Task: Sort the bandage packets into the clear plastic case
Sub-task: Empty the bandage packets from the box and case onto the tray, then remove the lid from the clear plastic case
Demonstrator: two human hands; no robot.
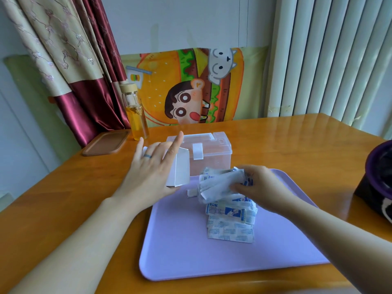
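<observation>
On the glossy orange wooden table (275,141) lies a flat lilac plastic tray (191,251), and just beyond its far edge stands the clear plastic case (214,151), its lid down under a white latch. Above the tray's far part, the right hand (261,187) has its grip clamped on a blurred bundle of white-and-blue bandage packets (218,183). A pile of loose packets (231,223) lies on the tray just beneath, on the near side. To the left, the left hand (148,172) spreads straight fingers against a small white cardboard box (180,168), which stands tilted at the tray's far-left corner. Whether this grip is clamped on the box cannot be told.
</observation>
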